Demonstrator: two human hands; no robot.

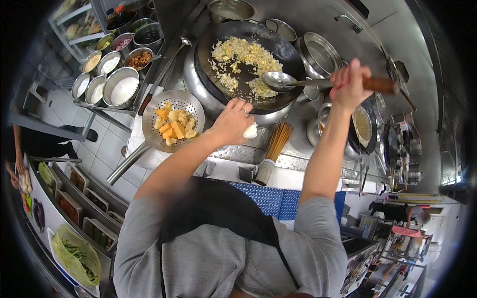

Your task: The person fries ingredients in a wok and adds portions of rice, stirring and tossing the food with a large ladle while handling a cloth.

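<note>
A large black wok [294, 59] on a round metal ring holds fried rice with egg [257, 56]. My right hand [350, 83] grips the wooden-ended handle of a steel ladle [277, 80], whose bowl rests at the right side of the rice. At the near rim of the wok, my left hand [234, 121] is closed on a white cloth [250, 131], of which only a bunched end shows. Left of that hand lies a perforated strainer [149, 128] with orange chunks and pale fried-looking pieces. A bamboo wok brush [275, 149] lies between my forearms.
Metal pots of seasonings [121, 87] stand at the upper left, beside long-handled tools. Steel bowls [322, 52] and a second wok with a strainer [362, 124] are to the right. Vegetables in a net bag [76, 257] lie lower left; another person's hands [18, 173] are at the far left.
</note>
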